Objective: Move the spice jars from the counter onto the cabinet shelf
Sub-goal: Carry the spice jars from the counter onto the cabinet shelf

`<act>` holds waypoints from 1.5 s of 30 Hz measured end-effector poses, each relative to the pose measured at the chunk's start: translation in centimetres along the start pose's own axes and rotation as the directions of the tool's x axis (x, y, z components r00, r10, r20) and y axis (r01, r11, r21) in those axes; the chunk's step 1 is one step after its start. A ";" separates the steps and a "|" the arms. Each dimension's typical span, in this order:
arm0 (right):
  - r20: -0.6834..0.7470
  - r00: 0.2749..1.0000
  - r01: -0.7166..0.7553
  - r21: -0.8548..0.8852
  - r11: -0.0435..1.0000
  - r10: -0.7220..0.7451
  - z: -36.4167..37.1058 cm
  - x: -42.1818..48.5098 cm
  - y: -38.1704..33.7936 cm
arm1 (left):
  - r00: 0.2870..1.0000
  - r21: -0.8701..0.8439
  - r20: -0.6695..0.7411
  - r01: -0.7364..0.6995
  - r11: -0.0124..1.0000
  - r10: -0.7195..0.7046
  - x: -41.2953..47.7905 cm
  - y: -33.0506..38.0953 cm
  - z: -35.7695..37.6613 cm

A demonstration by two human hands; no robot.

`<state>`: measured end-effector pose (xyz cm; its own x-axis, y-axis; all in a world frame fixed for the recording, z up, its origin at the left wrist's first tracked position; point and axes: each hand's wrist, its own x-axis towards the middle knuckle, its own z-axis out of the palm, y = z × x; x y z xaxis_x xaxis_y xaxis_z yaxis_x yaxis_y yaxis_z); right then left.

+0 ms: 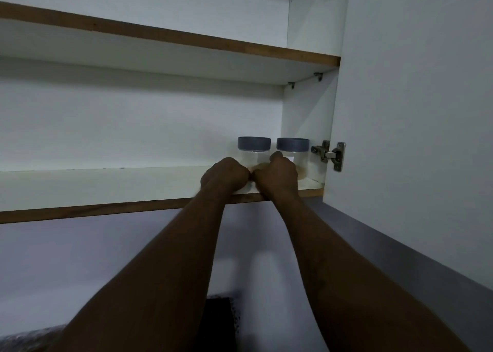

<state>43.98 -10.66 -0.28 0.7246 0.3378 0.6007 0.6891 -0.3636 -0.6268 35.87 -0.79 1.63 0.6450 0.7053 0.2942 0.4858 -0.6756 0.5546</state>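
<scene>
Two clear spice jars with grey lids stand upright side by side at the right end of the lower cabinet shelf (106, 186), the right jar (292, 149) near the cabinet's side wall and the left jar (254, 149) just beside it. The left hand (224, 174) and the right hand (276, 173) reach in over the shelf's front edge with knuckles touching, each before its own jar. The fingers are curled and hidden behind the hands, so I cannot tell whether they grasp the jars.
</scene>
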 end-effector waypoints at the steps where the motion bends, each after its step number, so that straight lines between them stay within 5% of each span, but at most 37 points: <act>1: -0.009 1.000 0.011 -0.046 0.999 -0.011 0.2 -0.2 0.0 | 1.000 0.032 0.019 -0.021 0.999 0.021 0.2 0.2 0.2; 17: -0.111 0.988 0.099 -0.117 0.988 -0.112 0.9 -0.9 0.3 | 0.997 0.004 -0.050 -0.059 0.998 0.059 -0.8 0.3 0.7; 28: -0.026 0.993 0.108 -0.182 0.977 -0.115 -0.3 -2.1 -0.6 | 0.983 0.081 -0.136 -0.112 0.990 0.122 -3.2 -1.2 -0.2; 32: 0.021 0.993 0.118 -0.134 0.984 -0.116 -0.9 -4.3 -1.8 | 0.953 0.130 -0.220 -0.181 0.975 0.206 -6.2 -2.4 -1.0; 37: -0.127 0.963 0.246 0.076 0.966 -0.236 -0.1 -11.0 -2.4 | 0.827 -0.060 -0.405 -0.449 0.891 0.390 -12.4 -6.6 0.0; 40: -0.173 0.940 0.325 0.184 0.928 -0.295 0.8 -16.5 -0.5 | 0.793 -0.072 -0.449 -0.491 0.868 0.412 -17.0 -10.6 2.2; 45: 0.143 0.940 0.285 0.166 0.944 -0.309 4.9 -29.0 5.4 | 0.917 -0.060 -0.175 -0.372 0.926 0.357 -26.3 -20.0 8.1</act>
<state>26.74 -18.13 -23.49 0.4692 0.5544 0.6874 0.8583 -0.1030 -0.5027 13.96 -7.52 -23.46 0.6621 0.4433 0.6043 0.1742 -0.8753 0.4512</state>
